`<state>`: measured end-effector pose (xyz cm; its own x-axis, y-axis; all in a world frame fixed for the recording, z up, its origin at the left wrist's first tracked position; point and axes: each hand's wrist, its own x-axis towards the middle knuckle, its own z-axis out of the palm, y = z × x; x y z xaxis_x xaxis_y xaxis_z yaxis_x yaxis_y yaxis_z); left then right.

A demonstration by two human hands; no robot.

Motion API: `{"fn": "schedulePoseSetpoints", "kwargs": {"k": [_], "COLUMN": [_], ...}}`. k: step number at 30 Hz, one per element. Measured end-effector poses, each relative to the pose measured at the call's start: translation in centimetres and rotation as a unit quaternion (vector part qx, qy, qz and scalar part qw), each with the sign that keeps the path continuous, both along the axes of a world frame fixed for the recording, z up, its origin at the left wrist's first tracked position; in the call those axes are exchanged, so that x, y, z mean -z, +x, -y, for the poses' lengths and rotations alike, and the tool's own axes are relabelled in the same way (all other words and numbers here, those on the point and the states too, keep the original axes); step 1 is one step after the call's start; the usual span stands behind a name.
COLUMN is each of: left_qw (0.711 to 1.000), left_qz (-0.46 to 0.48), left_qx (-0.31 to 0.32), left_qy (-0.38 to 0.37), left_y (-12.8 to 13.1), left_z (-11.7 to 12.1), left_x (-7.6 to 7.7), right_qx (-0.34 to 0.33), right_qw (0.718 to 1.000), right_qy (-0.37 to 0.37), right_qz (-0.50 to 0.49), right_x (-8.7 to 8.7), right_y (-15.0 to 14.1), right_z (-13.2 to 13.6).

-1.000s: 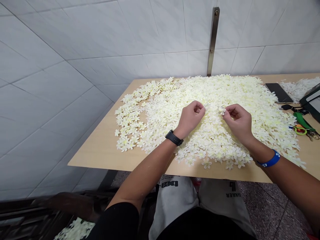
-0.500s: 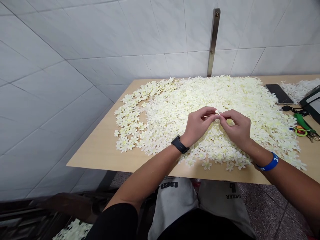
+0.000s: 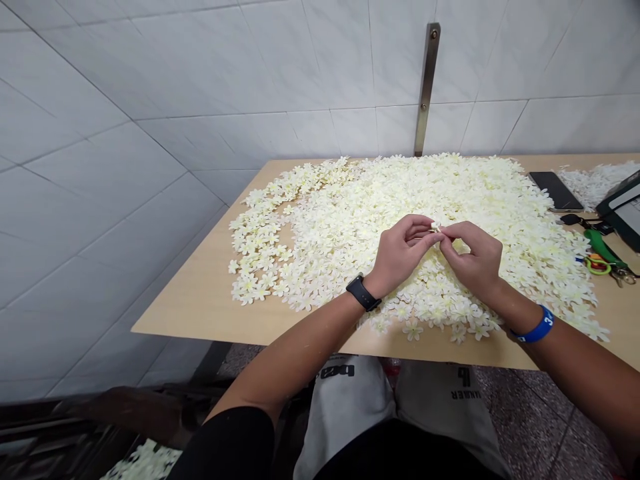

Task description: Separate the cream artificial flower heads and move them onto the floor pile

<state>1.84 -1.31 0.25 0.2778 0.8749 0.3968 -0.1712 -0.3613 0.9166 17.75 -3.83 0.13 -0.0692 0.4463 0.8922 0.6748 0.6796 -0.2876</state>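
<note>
My left hand [image 3: 403, 250] and my right hand [image 3: 470, 253] meet fingertip to fingertip above a wide spread of pale cream artificial flowers [image 3: 345, 220]. Pinched between both sets of fingers is a small white piece [image 3: 435, 227], seemingly an artificial flower; fingertips hide much of it. Thumb and index finger are closed on each side. A black watch [image 3: 363, 292] circles the left wrist, and a blue wristband [image 3: 537, 327] the right forearm.
The wooden table [image 3: 200, 293] stands against a tiled wall with a metal bracket [image 3: 427, 90]. To the right lie a black phone [image 3: 556, 191], a green key holder [image 3: 603, 248], a dark box [image 3: 625, 210] and a white heap [image 3: 595, 180]. More flowers [image 3: 143, 461] sit low at left.
Both hands stay almost in place, with slight finger shifts at the white piece, which shows a little more now. The flowers on the table look the same.
</note>
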Motion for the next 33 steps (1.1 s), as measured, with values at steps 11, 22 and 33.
{"fn": "schedulePoseSetpoints", "kwargs": {"k": [11, 22, 33], "left_qw": [0.999, 0.997, 0.985], "left_qz": [-0.02, -0.006, 0.076], "left_qx": [-0.032, -0.034, -0.016], "left_qy": [-0.016, -0.066, -0.156], "left_y": [0.3, -0.4, -1.1], "left_z": [0.2, -1.0, -2.2], "left_x": [0.0, -0.3, -1.1], "right_qx": [-0.002, 0.083, 0.069], "right_qw": [0.996, 0.996, 0.993], "right_qy": [0.061, 0.006, -0.047], "right_qz": [0.071, -0.04, -0.078], "right_x": [-0.1, -0.6, -0.2], "right_y": [0.6, 1.4, 1.2], "right_z": [-0.3, -0.6, -0.7]}}
